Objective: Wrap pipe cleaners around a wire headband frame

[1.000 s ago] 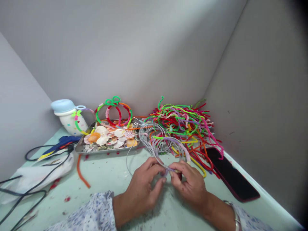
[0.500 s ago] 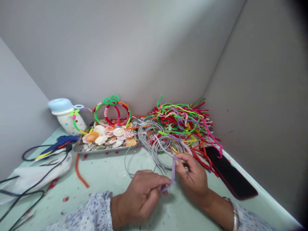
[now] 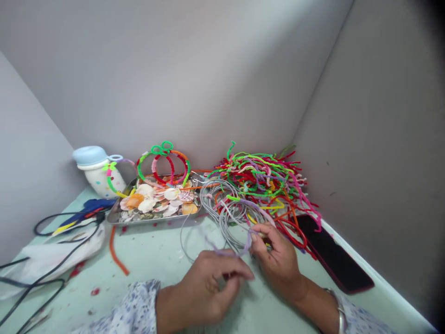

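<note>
My right hand (image 3: 278,253) pinches a purple pipe cleaner (image 3: 225,252) together with a strand of the grey wire coil (image 3: 231,225). The pipe cleaner's loose end bends left from these fingertips, behind my left hand (image 3: 212,290). That hand hovers over the table, palm inward, thumb and forefinger apart, with nothing seen between them; it is slightly blurred. A lilac and lime-green fuzzy length (image 3: 253,204) runs up and left from near my right fingers, over the coil.
A metal tray (image 3: 156,221) of seashells (image 3: 148,204) sits behind, beside fuzzy rings (image 3: 163,167) and a white bottle (image 3: 99,178). Tangled pipe cleaners (image 3: 260,171) lie at the back right, near a black phone (image 3: 335,255). Dark cables (image 3: 59,262) and scissors (image 3: 79,211) are at left.
My left hand has let go of the purple pipe cleaner, and its fingers have parted. The strip's loose end now swings up and left. My right hand keeps its pinch.
</note>
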The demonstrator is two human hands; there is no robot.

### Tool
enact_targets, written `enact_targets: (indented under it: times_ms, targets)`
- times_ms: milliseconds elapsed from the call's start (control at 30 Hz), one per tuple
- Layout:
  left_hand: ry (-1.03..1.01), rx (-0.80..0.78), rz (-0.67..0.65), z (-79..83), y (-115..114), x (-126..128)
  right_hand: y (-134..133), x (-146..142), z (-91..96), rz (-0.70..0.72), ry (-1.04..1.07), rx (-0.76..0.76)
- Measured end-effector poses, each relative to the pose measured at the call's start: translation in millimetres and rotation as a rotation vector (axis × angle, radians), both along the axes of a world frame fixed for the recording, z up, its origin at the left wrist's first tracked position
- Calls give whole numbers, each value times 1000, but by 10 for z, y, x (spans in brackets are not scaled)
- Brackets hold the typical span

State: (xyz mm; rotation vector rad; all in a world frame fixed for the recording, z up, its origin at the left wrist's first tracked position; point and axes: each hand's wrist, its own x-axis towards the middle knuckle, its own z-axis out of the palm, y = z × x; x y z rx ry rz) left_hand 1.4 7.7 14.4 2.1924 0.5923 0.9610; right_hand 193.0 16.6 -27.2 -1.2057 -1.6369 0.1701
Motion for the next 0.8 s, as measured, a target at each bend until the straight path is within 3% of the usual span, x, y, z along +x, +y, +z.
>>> enact_targets:
  times_ms: [67, 267, 500, 800]
  targets:
    - [-57, 69, 127, -47, 51, -24, -4, 1, -2, 25, 0, -13]
    - [103, 444, 124, -272, 230, -111, -9, 10, -36, 41, 53, -95]
    - [233, 465, 251, -323, 279, -127, -20, 0, -17, 45, 32, -80]
    - [96, 529, 271, -281, 261, -127, -38, -45, 35, 99, -44, -8]
